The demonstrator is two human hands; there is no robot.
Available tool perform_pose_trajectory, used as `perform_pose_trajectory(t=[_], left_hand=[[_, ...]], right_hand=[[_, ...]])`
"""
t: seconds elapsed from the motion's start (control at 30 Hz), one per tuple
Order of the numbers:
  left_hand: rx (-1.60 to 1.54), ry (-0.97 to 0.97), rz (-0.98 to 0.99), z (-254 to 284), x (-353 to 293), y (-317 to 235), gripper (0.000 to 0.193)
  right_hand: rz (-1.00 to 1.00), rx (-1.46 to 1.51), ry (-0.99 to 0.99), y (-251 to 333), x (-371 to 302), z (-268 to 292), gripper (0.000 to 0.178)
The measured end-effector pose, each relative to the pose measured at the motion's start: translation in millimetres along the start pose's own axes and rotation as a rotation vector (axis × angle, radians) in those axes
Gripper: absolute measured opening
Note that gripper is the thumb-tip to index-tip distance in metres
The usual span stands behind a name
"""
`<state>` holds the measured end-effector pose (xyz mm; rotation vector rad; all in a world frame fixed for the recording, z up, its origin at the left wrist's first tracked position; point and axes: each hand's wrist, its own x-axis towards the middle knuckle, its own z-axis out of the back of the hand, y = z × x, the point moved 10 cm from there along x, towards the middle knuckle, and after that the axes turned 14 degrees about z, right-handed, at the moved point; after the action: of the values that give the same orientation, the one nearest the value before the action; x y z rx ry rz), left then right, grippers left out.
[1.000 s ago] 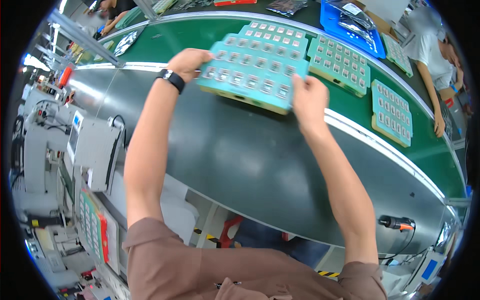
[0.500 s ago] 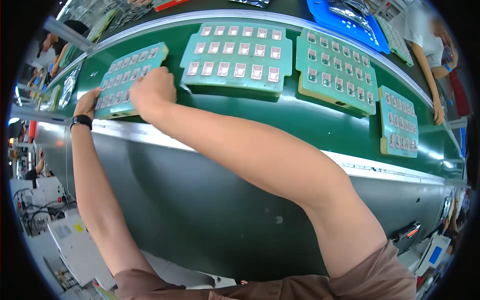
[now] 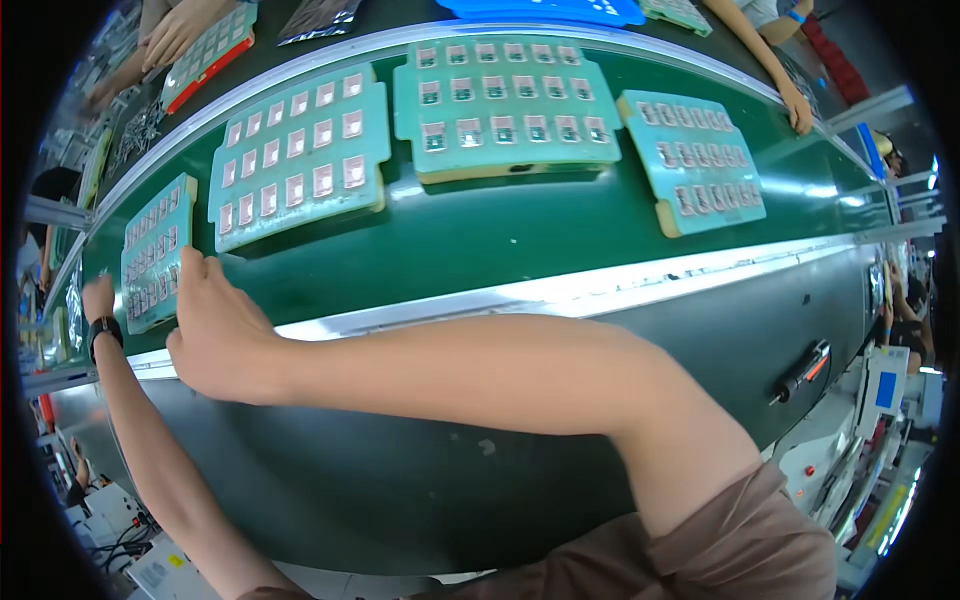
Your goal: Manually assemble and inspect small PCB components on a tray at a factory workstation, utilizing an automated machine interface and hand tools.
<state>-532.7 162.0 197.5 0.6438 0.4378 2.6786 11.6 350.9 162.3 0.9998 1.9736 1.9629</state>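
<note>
The leftmost pale green tray [image 3: 184,205] lies tilted on the green worktop, its rows of small pocketed parts facing up. My right hand [image 3: 228,330] is at its right, near edge. The fingertips reach up against that edge, and the thumb is held apart by the near corner. Close to the tray's left side is my left hand [image 3: 98,298], with a black band [image 3: 104,325] on the wrist. Its fingers are blurred, so I cannot see whether they touch the tray. A larger green tray [image 3: 300,228] with similar pockets lies just to the right.
Two more green trays, one in the middle [image 3: 520,158] and one at right [image 3: 700,223], share the worktop. A metal rail [image 3: 560,290] runs along the near edge. A screwdriver [image 3: 802,372] hangs at right. Beyond the far rail are a blue tray [image 3: 560,12] and other people's hands [image 3: 185,32].
My view has shifted, moving the trays in the picture. My right hand has come off the leftmost tray's top to its near right edge. My left hand now blurs beside its left side.
</note>
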Motion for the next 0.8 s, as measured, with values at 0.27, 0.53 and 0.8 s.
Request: perform_pose_trajectory(t=[0.27,0.53,0.8], left_hand=[[-1.167,0.091,-0.655,335.5,-336.0,-408.9,0.027],[-1.552,1.185,-0.499,349.5,-554.1,-601.2,0.027],[-1.494,0.933,-0.226,345.5,-560.4,-643.7,0.022]], right_hand=[[0.335,-0.622,-0.315,77.6,-93.4,290.2,0.031],[-0.294,-1.412,-0.685,106.4,-230.6,609.2,0.034],[-0.523,-0.491,-0.573,33.3,-243.7,610.0,0.040]])
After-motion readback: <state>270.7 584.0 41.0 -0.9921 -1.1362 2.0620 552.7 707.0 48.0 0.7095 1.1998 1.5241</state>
